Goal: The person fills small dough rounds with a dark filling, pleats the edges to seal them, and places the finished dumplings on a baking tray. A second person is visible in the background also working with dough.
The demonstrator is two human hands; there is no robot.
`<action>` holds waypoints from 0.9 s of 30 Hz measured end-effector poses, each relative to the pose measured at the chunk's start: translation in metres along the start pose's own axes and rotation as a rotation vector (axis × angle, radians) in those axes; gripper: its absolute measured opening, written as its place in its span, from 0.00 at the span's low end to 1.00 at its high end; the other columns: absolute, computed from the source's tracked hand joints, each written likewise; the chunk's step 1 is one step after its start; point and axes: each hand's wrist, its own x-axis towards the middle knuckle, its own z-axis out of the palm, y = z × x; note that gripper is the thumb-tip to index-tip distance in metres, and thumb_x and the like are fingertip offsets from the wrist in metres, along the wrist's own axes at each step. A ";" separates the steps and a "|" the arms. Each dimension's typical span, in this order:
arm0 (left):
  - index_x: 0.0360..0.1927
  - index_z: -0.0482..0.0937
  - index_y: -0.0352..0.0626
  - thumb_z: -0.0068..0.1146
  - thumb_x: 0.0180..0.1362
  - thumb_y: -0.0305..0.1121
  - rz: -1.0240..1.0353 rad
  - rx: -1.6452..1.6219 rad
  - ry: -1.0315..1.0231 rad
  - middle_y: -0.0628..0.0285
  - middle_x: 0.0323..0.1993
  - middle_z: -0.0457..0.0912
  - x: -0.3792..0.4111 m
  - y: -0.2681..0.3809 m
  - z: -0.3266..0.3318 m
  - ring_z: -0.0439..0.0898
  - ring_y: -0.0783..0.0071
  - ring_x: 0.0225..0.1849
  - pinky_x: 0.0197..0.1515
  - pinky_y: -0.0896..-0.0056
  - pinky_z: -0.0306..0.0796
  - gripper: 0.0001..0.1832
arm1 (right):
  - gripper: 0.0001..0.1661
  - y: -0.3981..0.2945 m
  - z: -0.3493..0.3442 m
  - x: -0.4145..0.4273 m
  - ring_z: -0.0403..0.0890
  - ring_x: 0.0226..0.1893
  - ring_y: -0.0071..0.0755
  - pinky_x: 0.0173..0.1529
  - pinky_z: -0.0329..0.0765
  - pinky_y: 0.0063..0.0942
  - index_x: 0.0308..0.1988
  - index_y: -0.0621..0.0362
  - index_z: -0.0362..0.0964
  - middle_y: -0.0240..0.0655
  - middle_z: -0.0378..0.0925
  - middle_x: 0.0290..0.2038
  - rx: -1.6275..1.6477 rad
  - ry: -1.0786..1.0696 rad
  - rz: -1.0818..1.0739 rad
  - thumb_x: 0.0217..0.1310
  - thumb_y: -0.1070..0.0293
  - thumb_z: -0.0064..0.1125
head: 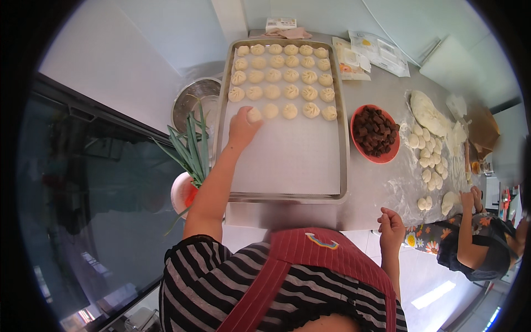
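Note:
My left hand [244, 125] has its fingers around a small dough bun [254, 115] at the left end of the nearest row on a metal baking tray [344, 166]. Several rows of pleated buns [291, 91] and smoother ones stand on white lining paper [286, 162] in the tray's far part. My right hand [391, 224] hovers by the table's front edge with fingers curled; it seems to hold nothing. Right of the tray is a red bowl [375, 159] with dark brown cubes [375, 132]. Dough balls [431, 151] and a larger dough piece [429, 111] lie farther right.
A co-worker [477, 245] stands at the right, both hands by a dough piece [449, 202]. Left of the tray are a metal basin [178, 103] and green onions [193, 145] in a container. Plastic packages [379, 54] lie at the back. Flour dusts the steel table [369, 186].

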 end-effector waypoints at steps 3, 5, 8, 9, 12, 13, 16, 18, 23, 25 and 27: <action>0.49 0.73 0.41 0.67 0.44 0.40 0.002 0.062 0.022 0.53 0.45 0.78 0.019 -0.003 -0.002 0.75 0.55 0.47 0.50 0.60 0.69 0.29 | 0.11 -0.007 0.006 -0.001 0.72 0.24 0.13 0.27 0.67 0.13 0.43 0.61 0.75 0.28 0.76 0.26 -0.004 -0.036 -0.013 0.62 0.70 0.53; 0.49 0.74 0.43 0.68 0.44 0.42 0.033 0.109 0.051 0.54 0.47 0.77 0.025 -0.008 0.001 0.72 0.54 0.50 0.53 0.58 0.66 0.28 | 0.11 -0.010 0.010 -0.002 0.71 0.23 0.13 0.27 0.67 0.13 0.43 0.61 0.75 0.28 0.76 0.26 -0.010 -0.063 -0.004 0.62 0.69 0.53; 0.48 0.76 0.48 0.67 0.41 0.49 0.034 0.351 0.120 0.57 0.47 0.75 0.021 -0.022 0.010 0.69 0.54 0.52 0.53 0.52 0.63 0.29 | 0.11 -0.012 0.013 -0.005 0.71 0.23 0.13 0.27 0.67 0.13 0.43 0.61 0.75 0.28 0.76 0.26 -0.021 -0.085 0.010 0.62 0.69 0.54; 0.47 0.76 0.48 0.66 0.41 0.49 0.042 0.355 0.120 0.58 0.47 0.74 0.019 -0.021 0.010 0.68 0.54 0.53 0.53 0.51 0.62 0.29 | 0.11 -0.011 0.012 -0.007 0.71 0.23 0.13 0.27 0.67 0.13 0.43 0.61 0.75 0.28 0.76 0.26 -0.030 -0.076 0.011 0.62 0.68 0.54; 0.46 0.76 0.48 0.66 0.41 0.52 0.057 0.374 0.123 0.59 0.48 0.73 0.016 -0.018 0.012 0.67 0.54 0.54 0.53 0.50 0.61 0.30 | 0.12 -0.009 0.010 -0.009 0.72 0.24 0.14 0.27 0.68 0.14 0.43 0.61 0.75 0.29 0.76 0.26 -0.043 -0.067 0.028 0.62 0.68 0.53; 0.46 0.76 0.48 0.66 0.40 0.52 0.057 0.385 0.127 0.59 0.47 0.73 0.016 -0.019 0.013 0.67 0.54 0.54 0.53 0.50 0.61 0.30 | 0.12 -0.008 0.009 -0.010 0.72 0.24 0.14 0.27 0.68 0.14 0.43 0.62 0.75 0.29 0.76 0.26 -0.044 -0.067 0.038 0.62 0.68 0.53; 0.45 0.76 0.47 0.66 0.39 0.52 0.116 0.480 0.151 0.57 0.45 0.74 0.024 -0.026 0.029 0.69 0.53 0.51 0.52 0.50 0.63 0.30 | 0.12 0.002 0.002 -0.009 0.73 0.24 0.16 0.27 0.69 0.15 0.43 0.62 0.75 0.30 0.77 0.27 -0.050 -0.033 0.036 0.62 0.69 0.52; 0.44 0.75 0.43 0.67 0.38 0.53 0.231 0.456 0.158 0.52 0.41 0.76 0.035 -0.044 0.039 0.73 0.51 0.46 0.50 0.50 0.65 0.32 | 0.12 0.004 0.001 -0.003 0.73 0.24 0.16 0.27 0.69 0.15 0.43 0.61 0.75 0.30 0.77 0.27 -0.028 -0.025 0.047 0.62 0.69 0.52; 0.55 0.70 0.37 0.66 0.44 0.50 0.359 0.507 0.088 0.46 0.51 0.74 0.031 -0.079 0.003 0.71 0.48 0.54 0.57 0.54 0.63 0.38 | 0.13 0.016 -0.029 0.028 0.73 0.23 0.17 0.28 0.71 0.18 0.43 0.60 0.76 0.29 0.77 0.26 -0.029 0.015 0.092 0.59 0.66 0.54; 0.59 0.65 0.36 0.65 0.47 0.48 0.285 0.604 -0.001 0.45 0.54 0.71 0.016 -0.045 -0.004 0.68 0.49 0.57 0.60 0.55 0.60 0.39 | 0.13 0.044 -0.064 0.042 0.73 0.23 0.17 0.28 0.71 0.19 0.42 0.59 0.77 0.29 0.76 0.24 -0.055 0.180 0.116 0.59 0.65 0.55; 0.59 0.65 0.36 0.63 0.50 0.41 0.269 0.612 0.026 0.45 0.54 0.70 0.004 -0.010 -0.018 0.66 0.48 0.58 0.60 0.54 0.59 0.35 | 0.14 0.077 -0.103 0.060 0.75 0.23 0.20 0.30 0.72 0.21 0.41 0.59 0.77 0.30 0.77 0.24 -0.116 0.352 0.160 0.58 0.64 0.57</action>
